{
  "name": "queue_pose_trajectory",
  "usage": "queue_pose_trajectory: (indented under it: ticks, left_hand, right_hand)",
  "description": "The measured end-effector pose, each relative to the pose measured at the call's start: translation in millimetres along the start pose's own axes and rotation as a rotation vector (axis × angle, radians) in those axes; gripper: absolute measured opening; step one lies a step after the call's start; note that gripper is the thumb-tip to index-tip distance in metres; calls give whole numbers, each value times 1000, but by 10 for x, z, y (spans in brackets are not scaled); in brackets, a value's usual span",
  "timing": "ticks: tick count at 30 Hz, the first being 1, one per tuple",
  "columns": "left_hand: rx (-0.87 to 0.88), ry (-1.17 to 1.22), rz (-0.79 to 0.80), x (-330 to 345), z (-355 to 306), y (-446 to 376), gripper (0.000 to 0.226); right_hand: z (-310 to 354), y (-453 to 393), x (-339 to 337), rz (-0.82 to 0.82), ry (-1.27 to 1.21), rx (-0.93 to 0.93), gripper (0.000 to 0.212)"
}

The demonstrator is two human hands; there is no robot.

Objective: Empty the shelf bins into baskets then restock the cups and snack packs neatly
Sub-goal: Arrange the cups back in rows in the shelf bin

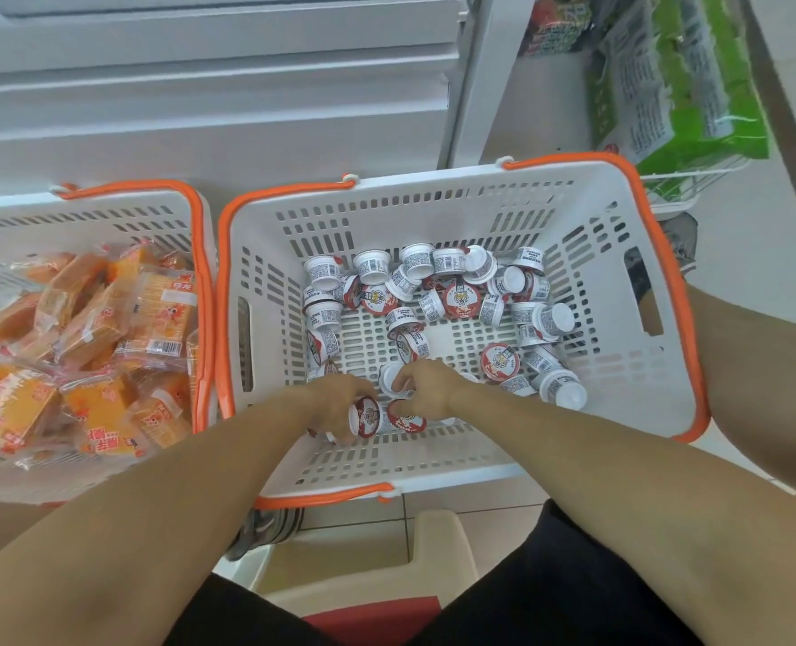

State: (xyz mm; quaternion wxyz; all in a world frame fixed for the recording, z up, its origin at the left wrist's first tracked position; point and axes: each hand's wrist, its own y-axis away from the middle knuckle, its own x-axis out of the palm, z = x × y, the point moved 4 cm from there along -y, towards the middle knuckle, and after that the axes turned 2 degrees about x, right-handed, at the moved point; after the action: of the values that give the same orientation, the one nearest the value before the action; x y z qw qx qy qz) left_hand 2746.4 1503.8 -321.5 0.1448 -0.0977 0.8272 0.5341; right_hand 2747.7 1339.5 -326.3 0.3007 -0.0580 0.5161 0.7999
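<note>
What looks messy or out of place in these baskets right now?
Nothing spilled or damaged. The cups lie jumbled in the right basket, many tipped or upside down, and the snack packs are heaped loosely in the left basket.

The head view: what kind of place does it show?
Most likely a small shop aisle during restocking. Two shopping baskets with orange handles stand before white shelving, holding many identical sealed cups and snack packs; green packaged goods fill a neighbouring rack.
</note>
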Motion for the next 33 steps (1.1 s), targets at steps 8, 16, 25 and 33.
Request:
queue_pose_trajectory:
  ticks: [8,16,25,33]
  left_hand:
    - [15,66,-47,-51,-4,-20,65]
    - [26,257,-186,-152,-37,-147,32]
    - [-73,15,-14,20,-176,-262,54]
    - [-140,103,-43,-83,-159,-247,46]
  right_hand:
    - [61,-20,-72,-115,-20,38,33]
    - [-38,-73,-142,-8,-193,53,13]
    - [-117,-22,-187,-26,-157,89,32]
    - [-227,31,-384,-39,-298,96,23]
